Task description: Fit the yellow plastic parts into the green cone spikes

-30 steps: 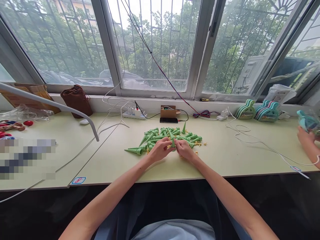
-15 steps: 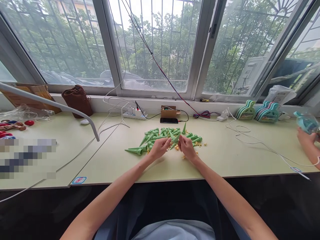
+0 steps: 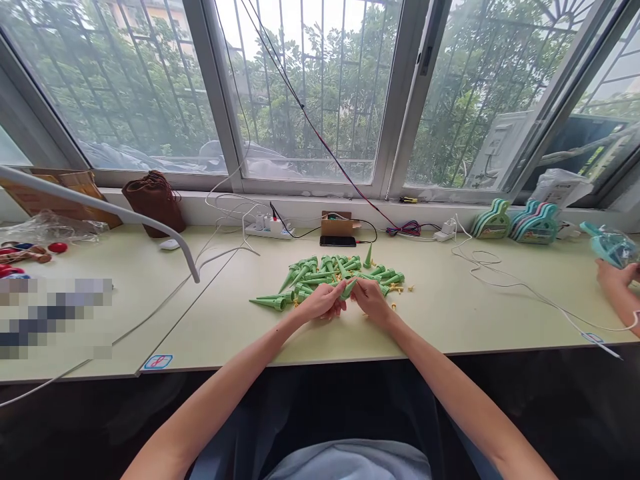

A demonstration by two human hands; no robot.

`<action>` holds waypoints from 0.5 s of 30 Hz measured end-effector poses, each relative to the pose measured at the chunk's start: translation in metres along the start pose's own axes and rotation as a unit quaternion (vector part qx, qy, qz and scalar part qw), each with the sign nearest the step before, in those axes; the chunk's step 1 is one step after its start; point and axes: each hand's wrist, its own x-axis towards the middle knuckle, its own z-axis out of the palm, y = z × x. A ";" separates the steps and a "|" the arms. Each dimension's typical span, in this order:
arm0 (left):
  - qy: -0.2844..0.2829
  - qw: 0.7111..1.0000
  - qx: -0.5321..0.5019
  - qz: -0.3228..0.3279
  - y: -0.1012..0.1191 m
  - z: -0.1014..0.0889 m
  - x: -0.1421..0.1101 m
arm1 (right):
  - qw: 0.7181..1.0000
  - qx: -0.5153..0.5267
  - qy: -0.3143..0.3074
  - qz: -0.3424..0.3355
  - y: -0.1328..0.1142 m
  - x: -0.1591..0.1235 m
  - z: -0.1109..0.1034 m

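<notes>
A pile of green plastic cones [image 3: 330,270] lies on the pale green table [image 3: 440,313], with small yellow pieces [image 3: 397,289] scattered at its right edge. My left hand [image 3: 320,303] and my right hand [image 3: 370,300] meet just in front of the pile. Both pinch one green cone [image 3: 349,287] that slants between their fingertips. Another green cone [image 3: 267,302] lies flat to the left of my left hand.
Behind the pile are a phone [image 3: 337,240] leaning on a small box, a white power strip [image 3: 267,229] and trailing cables. A brown pouch [image 3: 154,200] stands at the back left and a white lamp arm [image 3: 125,217] crosses the table. Another person's hand [image 3: 617,277] is at the far right.
My hands rose slightly with the cone tilted, then sank back toward the table. The cone now slants lower between my fingertips. The other person's hand has shifted a little.
</notes>
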 end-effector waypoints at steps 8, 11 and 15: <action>-0.039 0.999 0.007 -0.010 -0.003 0.000 0.002 | 0.998 -0.023 0.047 -0.025 0.003 0.001 0.001; -0.048 0.999 -0.006 -0.014 -0.003 -0.001 0.001 | 0.998 -0.023 0.044 -0.024 0.003 0.000 0.002; -0.056 0.997 -0.041 -0.014 -0.004 -0.002 0.000 | 0.999 -0.022 0.037 -0.025 0.001 -0.001 0.002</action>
